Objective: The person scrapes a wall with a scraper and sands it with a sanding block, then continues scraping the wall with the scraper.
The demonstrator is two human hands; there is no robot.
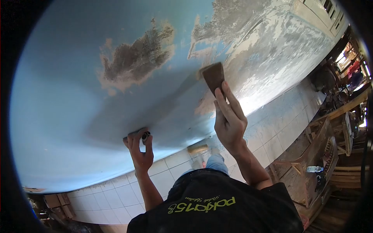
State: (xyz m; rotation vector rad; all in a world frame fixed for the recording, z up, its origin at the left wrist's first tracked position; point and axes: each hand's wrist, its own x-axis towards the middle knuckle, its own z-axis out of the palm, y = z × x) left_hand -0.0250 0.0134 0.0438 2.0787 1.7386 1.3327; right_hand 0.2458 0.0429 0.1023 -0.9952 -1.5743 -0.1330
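My right hand [232, 126] is closed on a putty knife [213, 75] with a wide brownish blade, its fingers pressed along the blade's lower part. The blade is at the painted blue wall [70, 89], beside a patch of bare grey plaster [268, 42]. Lower on the left, my left hand [140, 149] grips a dark scraper [146, 136], seen nearly end-on close to the wall. Its round handle end shows between thumb and fingers; most of its blade is hidden. Another rough grey patch [136, 58] with pale peeled edges lies above the left hand.
White floor tiles [112, 200] run along the foot of the wall. A block-like tan object [198, 148] lies near my feet. To the right stand a wooden bench [299, 174], a plastic bottle [314, 169] and clutter. Louvred openings [330, 9] are at the upper right.
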